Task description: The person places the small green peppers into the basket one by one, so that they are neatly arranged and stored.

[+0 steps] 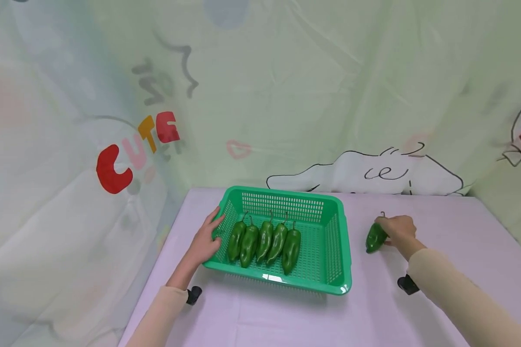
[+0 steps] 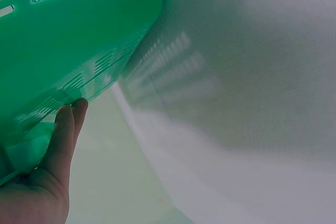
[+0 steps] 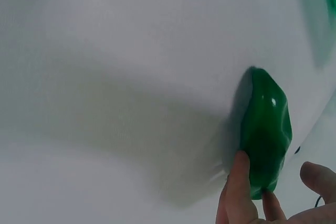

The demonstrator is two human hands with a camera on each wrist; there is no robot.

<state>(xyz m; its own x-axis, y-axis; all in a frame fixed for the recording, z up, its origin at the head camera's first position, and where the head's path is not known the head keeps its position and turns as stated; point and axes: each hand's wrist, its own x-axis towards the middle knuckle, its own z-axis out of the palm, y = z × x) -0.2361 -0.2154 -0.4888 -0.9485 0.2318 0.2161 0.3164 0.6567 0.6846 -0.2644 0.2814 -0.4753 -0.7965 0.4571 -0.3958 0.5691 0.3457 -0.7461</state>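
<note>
A green plastic basket [image 1: 265,276] holds several green chili peppers [image 1: 266,239] lying in a row, stems pointing away. My left hand [image 1: 205,243] rests on the basket's left side, fingers stretched along the rim; in the left wrist view its fingers [image 2: 62,135] touch the outer wall. Right of the basket, another green chili pepper [image 1: 375,238] lies on the table, its curved stem showing. My right hand [image 1: 400,231] is over it. In the right wrist view, fingers [image 3: 239,182] touch the pepper's side and lower end, while one digit stands apart across a gap.
The table [image 1: 260,318] has a pale lilac cover. A printed cloth backdrop [image 1: 260,96] hangs behind it and on both sides. Dark wrist devices sit at the left wrist [image 1: 194,295] and right wrist [image 1: 407,285].
</note>
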